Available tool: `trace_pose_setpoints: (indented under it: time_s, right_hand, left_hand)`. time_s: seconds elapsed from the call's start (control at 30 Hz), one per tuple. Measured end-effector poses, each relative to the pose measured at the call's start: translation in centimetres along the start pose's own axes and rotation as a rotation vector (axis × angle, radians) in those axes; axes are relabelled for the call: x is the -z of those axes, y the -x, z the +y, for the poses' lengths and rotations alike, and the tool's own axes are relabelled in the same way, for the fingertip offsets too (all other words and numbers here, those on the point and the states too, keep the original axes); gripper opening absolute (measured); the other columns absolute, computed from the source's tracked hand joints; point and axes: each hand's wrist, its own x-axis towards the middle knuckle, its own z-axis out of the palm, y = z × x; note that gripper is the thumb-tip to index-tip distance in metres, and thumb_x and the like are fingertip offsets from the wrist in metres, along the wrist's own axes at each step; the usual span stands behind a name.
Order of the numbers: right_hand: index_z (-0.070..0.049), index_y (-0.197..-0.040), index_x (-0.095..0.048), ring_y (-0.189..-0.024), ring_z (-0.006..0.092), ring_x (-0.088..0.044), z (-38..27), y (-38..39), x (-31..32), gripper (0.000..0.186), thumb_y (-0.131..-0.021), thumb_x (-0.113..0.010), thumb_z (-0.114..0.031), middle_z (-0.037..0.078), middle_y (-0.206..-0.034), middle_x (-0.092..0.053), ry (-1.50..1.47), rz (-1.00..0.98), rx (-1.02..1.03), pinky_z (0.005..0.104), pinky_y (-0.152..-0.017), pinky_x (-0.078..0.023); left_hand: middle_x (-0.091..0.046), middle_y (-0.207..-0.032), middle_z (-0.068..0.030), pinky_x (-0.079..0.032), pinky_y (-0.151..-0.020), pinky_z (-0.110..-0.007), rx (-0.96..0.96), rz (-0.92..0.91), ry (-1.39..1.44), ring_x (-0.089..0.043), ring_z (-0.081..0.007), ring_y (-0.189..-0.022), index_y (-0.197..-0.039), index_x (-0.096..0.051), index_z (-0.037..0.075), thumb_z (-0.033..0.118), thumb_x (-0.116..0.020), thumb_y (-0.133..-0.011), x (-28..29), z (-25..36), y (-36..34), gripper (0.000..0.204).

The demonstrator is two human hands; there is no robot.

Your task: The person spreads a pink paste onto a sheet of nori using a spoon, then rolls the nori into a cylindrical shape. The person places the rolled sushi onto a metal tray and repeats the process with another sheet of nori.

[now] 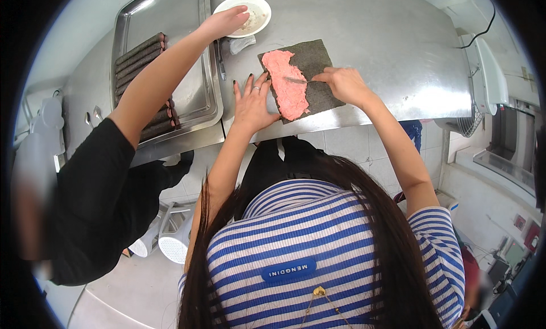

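A dark seaweed sheet (318,58) lies on the metal table in front of me. Pink minced paste (284,87) covers roughly its left half, with a ragged right edge. My left hand (253,106) rests beside the sheet's left edge, fingers spread, thumb by the near left corner. Between the pinched fingers of my right hand (346,85) is a slim metal utensil (296,80), its working end flat on the paste; I cannot tell whether it is a spoon or a knife.
At left, a metal tray (190,50) holds several dark seaweed rolls (139,58). A co-worker's hand (227,23) reaches over a white bowl (259,16) of cloudy liquid. Nearby lie a crumpled white tissue (242,44) and a thin metal tool (220,61). A white fan (483,73) stands at right.
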Motion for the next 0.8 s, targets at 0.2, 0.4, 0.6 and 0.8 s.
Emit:
trace_pose_setpoints:
  time_s: [0.2,0.4,0.6,0.8]
  right_hand:
    - [-0.019,-0.104,-0.071,-0.079,0.0279,-0.065,-0.8,1.1,0.0,0.035,-0.077,-0.052,-0.007,0.006,-0.086,-0.064,0.045,0.000,0.066,0.0412,-0.065,-0.051]
    - [-0.017,-0.108,-0.069,-0.071,0.0269,-0.065,-2.1,2.9,-0.6,0.037,-0.076,-0.053,-0.006,0.005,-0.084,-0.061,0.102,0.004,0.134,0.0396,-0.061,-0.052]
    - [-0.017,-0.105,-0.070,-0.078,0.0222,-0.063,-3.1,4.5,-0.3,0.033,-0.075,-0.057,-0.008,0.003,-0.081,-0.058,0.108,-0.013,0.215,0.0368,-0.065,-0.051]
    - [-0.018,-0.103,-0.071,-0.082,0.0179,-0.057,-2.0,2.7,-0.2,0.032,-0.075,-0.057,-0.011,-0.001,-0.081,-0.056,0.196,0.112,0.349,0.0324,-0.072,-0.048]
  left_hand:
    - [-0.031,-0.150,-0.0056,-0.008,-0.113,-0.061,0.018,-0.022,-0.007,-0.023,-0.0324,-0.141,-0.136,-0.040,0.012,0.040,-0.081,-0.061,0.1,0.0,0.0,0.090]
    - [-0.031,-0.150,-0.0055,-0.009,-0.113,-0.061,0.009,-0.019,-0.019,-0.023,-0.0322,-0.141,-0.137,-0.040,0.012,0.041,-0.081,-0.061,0.0,-0.1,-0.1,0.091]
    - [-0.031,-0.150,-0.0053,-0.009,-0.113,-0.061,0.015,-0.017,-0.015,-0.023,-0.0319,-0.141,-0.137,-0.040,0.012,0.042,-0.081,-0.060,0.1,0.0,-0.1,0.093]
    - [-0.031,-0.150,-0.0046,-0.009,-0.113,-0.061,0.012,-0.007,-0.019,-0.024,-0.0318,-0.141,-0.138,-0.039,0.013,0.043,-0.081,-0.060,-0.4,-0.2,-0.1,0.093]
